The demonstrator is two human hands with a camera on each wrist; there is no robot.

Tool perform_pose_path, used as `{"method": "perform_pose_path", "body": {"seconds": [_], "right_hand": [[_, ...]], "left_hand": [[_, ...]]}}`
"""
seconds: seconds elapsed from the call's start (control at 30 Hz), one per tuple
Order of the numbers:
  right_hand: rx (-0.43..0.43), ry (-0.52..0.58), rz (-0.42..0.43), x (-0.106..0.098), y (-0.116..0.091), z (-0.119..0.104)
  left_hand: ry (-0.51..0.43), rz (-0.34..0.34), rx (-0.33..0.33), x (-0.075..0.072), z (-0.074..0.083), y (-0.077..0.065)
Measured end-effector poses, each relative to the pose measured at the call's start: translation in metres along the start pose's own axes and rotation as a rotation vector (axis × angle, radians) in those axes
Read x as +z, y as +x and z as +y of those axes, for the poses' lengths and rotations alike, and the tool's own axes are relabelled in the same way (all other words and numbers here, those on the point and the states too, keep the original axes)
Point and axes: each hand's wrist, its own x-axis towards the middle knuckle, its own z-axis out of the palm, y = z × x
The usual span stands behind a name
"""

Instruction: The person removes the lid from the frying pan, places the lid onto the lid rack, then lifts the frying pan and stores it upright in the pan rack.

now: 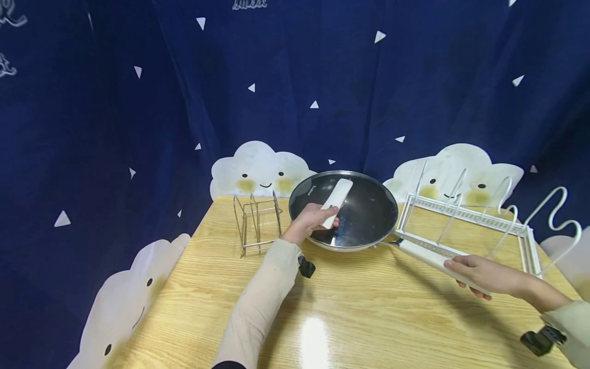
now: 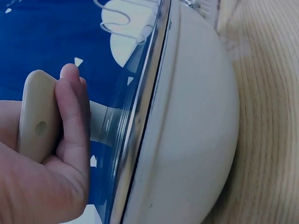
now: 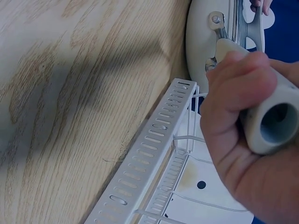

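Note:
A white wok with a glass lid on top stands at the middle of the table. My left hand grips the lid's long white handle, fingers wrapped beneath it and thumb along its side. From the wok's right side a white long handle points toward me, and my right hand holds it near its end. The right wrist view shows the fingers curled round this handle, its hollow end facing the camera. In the left wrist view the lid's metal rim sits along the wok's edge.
A small metal wire rack stands left of the wok. To the right, a white rack with upright wire dividers lies close beside the wok handle. Cloud-shaped boards line the wooden table's far edge before a dark blue curtain.

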Motion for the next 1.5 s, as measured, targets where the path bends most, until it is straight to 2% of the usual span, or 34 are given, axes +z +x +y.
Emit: {"method": "perform_pose_path", "body": {"seconds": [0.23, 0.57, 0.87, 1.0, 1.23, 1.37, 1.5], "right_hand": [[-0.013, 0.022, 0.003, 0.001, 0.001, 0.004], [-0.024, -0.004, 0.026, 0.002, -0.002, 0.005], [-0.012, -0.014, 0.019, 0.000, -0.002, -0.001], [0.029, -0.003, 0.025, -0.001, 0.000, -0.005], [0.069, -0.321, 0.210, -0.007, 0.005, -0.026], [0.060, -0.370, 0.254, -0.015, 0.010, -0.043], [0.000, -0.376, 0.295, -0.023, 0.016, -0.059]], "left_hand": [[-0.009, -0.019, 0.027, -0.002, -0.003, -0.003], [-0.005, 0.005, 0.066, 0.001, -0.002, -0.007], [0.043, 0.004, 0.131, -0.003, 0.013, -0.016], [0.013, 0.020, 0.151, -0.004, 0.022, -0.022], [-0.007, 0.078, 0.225, -0.005, 0.034, -0.039], [0.000, 0.110, 0.272, -0.007, 0.036, -0.048], [0.011, 0.147, 0.293, -0.011, 0.038, -0.056]]}}
